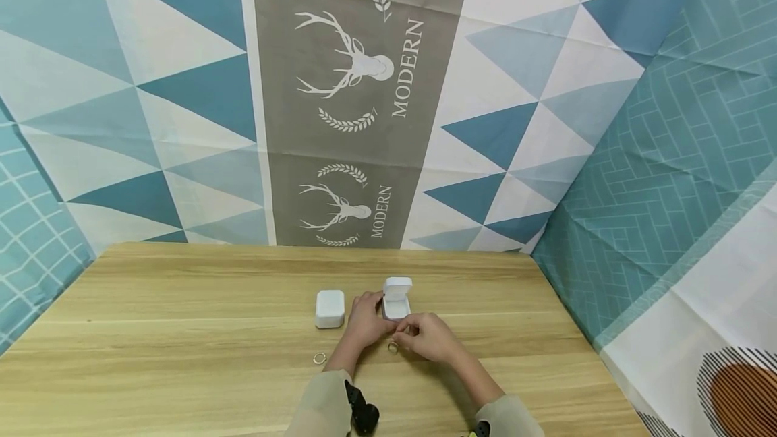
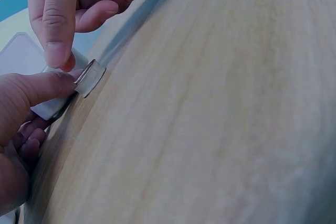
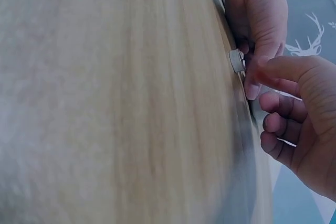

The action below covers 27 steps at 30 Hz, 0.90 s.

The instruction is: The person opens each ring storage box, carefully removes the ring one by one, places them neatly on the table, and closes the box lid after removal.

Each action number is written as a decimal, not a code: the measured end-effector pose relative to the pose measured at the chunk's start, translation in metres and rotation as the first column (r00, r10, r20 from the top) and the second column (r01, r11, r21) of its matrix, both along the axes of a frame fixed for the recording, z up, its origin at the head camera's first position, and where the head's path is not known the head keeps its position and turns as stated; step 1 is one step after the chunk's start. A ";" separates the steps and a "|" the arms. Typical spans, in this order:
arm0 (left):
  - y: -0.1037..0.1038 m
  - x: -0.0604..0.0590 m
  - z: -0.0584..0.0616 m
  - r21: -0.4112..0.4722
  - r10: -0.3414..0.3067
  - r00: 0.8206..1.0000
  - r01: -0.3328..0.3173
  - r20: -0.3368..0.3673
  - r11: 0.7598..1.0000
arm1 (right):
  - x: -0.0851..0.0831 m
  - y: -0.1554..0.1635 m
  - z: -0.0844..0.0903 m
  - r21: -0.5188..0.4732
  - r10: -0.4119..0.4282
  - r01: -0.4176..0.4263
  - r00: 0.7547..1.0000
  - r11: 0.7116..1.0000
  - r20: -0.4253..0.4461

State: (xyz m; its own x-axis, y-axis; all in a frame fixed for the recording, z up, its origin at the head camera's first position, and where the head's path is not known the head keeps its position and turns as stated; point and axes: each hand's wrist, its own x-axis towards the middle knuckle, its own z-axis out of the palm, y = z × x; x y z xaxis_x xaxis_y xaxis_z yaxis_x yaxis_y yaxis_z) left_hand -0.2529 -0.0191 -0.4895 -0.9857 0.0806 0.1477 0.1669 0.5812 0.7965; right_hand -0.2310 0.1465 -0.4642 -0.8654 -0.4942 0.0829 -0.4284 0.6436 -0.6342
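Note:
A small white ring box [image 1: 396, 307] stands with its lid raised on the wooden table. My left hand [image 1: 365, 321] grips it, fingers at its left side and thumb across the front. On the table just in front of that thumb lies a ring [image 1: 393, 347], which shows as a wide band [image 2: 90, 78] in the left wrist view. Close above the ring is my right hand [image 1: 427, 337], its thumb and index finger near each other and the other fingers [image 3: 283, 129] loosely bent. No object shows between those fingertips.
To the left of the open box stands a second white box [image 1: 330, 309], closed. A second ring [image 1: 319, 358] lies on the table [image 1: 182, 329] beside my left forearm. Patterned cloth [image 1: 200, 100] hangs behind the table's far edge and along its sides.

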 end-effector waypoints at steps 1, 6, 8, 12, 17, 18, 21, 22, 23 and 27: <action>0.000 0.000 0.000 -0.001 -0.002 1.000 0.002 -0.002 1.000 | 0.000 0.000 0.000 0.002 -0.001 0.001 1.000 1.000 -0.002; 0.000 0.001 0.001 0.001 -0.008 1.000 0.008 -0.010 1.000 | 0.000 0.003 0.000 -0.009 -0.012 0.012 1.000 1.000 0.014; 0.000 0.001 0.001 0.003 -0.008 1.000 0.008 -0.007 1.000 | -0.001 0.005 0.000 -0.017 -0.021 0.021 1.000 1.000 0.022; 0.000 0.001 0.002 0.014 -0.005 1.000 0.005 0.005 1.000 | -0.003 0.008 0.001 -0.039 -0.037 0.038 0.999 0.999 0.022; 0.000 0.001 0.002 0.019 0.000 1.000 0.000 0.002 1.000 | -0.005 0.011 0.004 -0.067 -0.052 0.053 0.999 0.996 0.008; 0.000 0.001 0.002 0.021 0.002 1.000 -0.002 0.000 1.000 | -0.005 0.012 0.005 -0.068 -0.056 0.056 0.998 0.996 0.007; 0.000 0.001 0.002 0.023 0.003 1.000 -0.003 0.002 1.000 | -0.005 0.013 0.006 -0.073 -0.061 0.062 0.998 0.995 0.004; 0.000 0.001 0.002 0.024 0.004 1.000 -0.004 0.008 1.000 | -0.005 0.014 0.006 -0.073 -0.065 0.065 0.998 0.995 0.001; 0.000 0.001 0.002 0.023 0.002 1.000 -0.002 0.009 1.000 | -0.005 0.014 0.006 -0.076 -0.069 0.068 0.998 0.995 -0.004; 0.000 0.001 0.002 0.025 -0.006 1.000 0.005 0.019 1.000 | -0.006 0.016 0.006 -0.093 -0.089 0.086 0.996 0.992 -0.030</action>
State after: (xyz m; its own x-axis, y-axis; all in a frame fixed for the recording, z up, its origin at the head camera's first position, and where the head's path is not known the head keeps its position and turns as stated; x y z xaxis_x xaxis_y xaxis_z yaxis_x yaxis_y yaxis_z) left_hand -0.2518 -0.0192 -0.4870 -0.9880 0.0825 0.1308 0.1545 0.5601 0.8139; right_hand -0.2373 0.1623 -0.4586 -0.9007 -0.4059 0.1548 -0.3957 0.6195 -0.6780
